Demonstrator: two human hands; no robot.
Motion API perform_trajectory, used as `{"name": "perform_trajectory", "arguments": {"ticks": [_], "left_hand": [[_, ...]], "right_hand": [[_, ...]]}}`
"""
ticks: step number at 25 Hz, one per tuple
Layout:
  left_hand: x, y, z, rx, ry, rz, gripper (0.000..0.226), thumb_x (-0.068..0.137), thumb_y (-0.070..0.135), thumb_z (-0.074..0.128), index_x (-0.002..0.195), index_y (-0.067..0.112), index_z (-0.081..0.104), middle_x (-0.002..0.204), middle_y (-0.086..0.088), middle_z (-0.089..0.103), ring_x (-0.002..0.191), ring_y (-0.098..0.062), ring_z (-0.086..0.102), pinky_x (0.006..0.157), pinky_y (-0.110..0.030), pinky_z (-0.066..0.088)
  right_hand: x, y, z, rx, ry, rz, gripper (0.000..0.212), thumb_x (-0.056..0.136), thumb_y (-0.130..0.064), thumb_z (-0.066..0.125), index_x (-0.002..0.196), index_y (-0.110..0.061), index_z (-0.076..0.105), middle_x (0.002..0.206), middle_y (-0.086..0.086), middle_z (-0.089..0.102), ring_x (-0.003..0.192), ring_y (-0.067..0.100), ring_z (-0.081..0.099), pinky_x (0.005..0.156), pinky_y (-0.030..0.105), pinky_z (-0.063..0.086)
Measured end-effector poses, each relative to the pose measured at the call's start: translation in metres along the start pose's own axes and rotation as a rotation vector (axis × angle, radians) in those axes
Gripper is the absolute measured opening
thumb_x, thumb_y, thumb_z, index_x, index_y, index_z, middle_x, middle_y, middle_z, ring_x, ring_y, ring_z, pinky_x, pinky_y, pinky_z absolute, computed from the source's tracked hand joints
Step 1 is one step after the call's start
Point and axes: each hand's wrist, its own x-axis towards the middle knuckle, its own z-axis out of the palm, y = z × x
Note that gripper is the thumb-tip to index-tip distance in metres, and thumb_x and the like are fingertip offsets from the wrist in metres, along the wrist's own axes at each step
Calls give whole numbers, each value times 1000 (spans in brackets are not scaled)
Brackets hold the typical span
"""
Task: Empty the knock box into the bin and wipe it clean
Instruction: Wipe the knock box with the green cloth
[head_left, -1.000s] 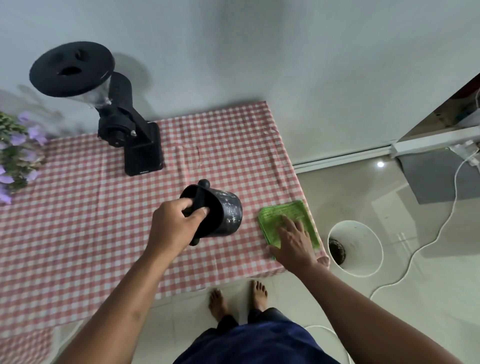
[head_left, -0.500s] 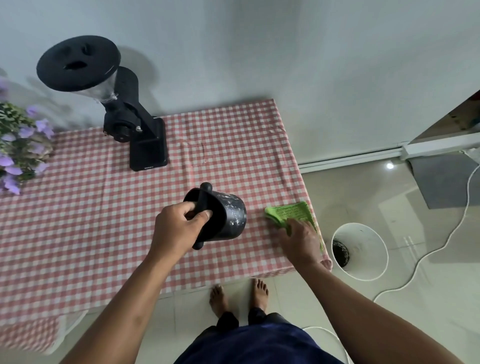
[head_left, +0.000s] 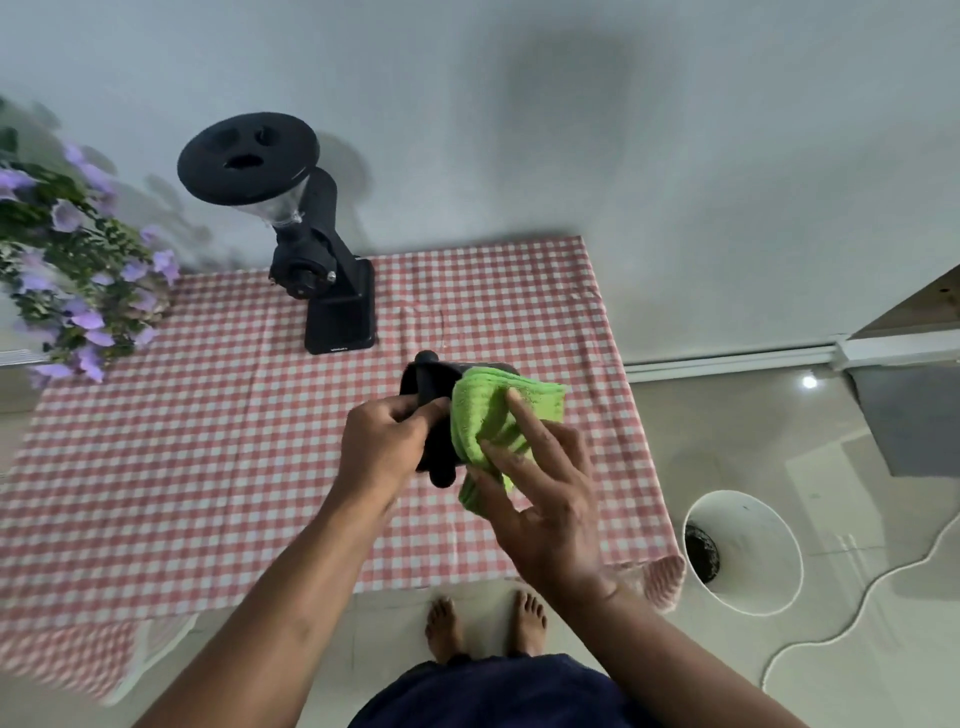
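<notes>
The black knock box (head_left: 432, 384) is held tilted above the checked table, its mouth turned toward me and its bar across the opening. My left hand (head_left: 382, 447) grips its rim and bar. My right hand (head_left: 540, 488) holds a bunched green cloth (head_left: 493, 415) pressed against the right side of the box, covering much of it. The white bin (head_left: 743, 551) stands on the floor to the right of the table, with dark grounds at its bottom.
A black coffee grinder (head_left: 317, 270) stands at the back of the red-and-white checked tablecloth (head_left: 208, 441). Purple flowers (head_left: 67, 280) sit at the left edge. A white cable (head_left: 852, 608) runs across the tiled floor by the bin. My bare feet (head_left: 483, 629) are below the table edge.
My right hand picked the green cloth up off the table and brought it left against the knock box. The left hand kept hold of the box.
</notes>
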Motion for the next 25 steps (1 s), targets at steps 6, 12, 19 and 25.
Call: {"name": "perform_trajectory", "arguments": {"ticks": [6,12,19,25], "left_hand": [[1,23,-26,87,-98,198,10,94,24,80,90,32,83,73,15,82,66,-2,77,52,-13,54],[-2,26,-27,6,-69,201,12,94,23,80,92,34,83,81,18,83,77,-4,80,61,-18,61],[4,36,-45,16,-164,309,15,97,22,77,93,34,86,84,8,84,76,-11,81,60,-18,58],[7,38,-45,-3,-83,332,11,96,22,78,103,26,86,84,10,84,78,-7,80,67,-23,61]], "right_hand": [[31,0,-1,153,72,71,23,92,-17,81,114,-10,82,134,-7,73,124,26,66,97,44,61],[62,-17,-6,197,5,253,27,93,-19,83,119,-12,83,130,1,76,129,15,66,106,33,58],[72,-35,-4,196,2,87,25,94,-14,80,119,-9,82,129,1,77,129,18,65,105,36,58],[97,-39,-5,259,-114,204,28,103,-24,69,128,-18,79,131,-3,77,129,16,66,102,38,60]]}}
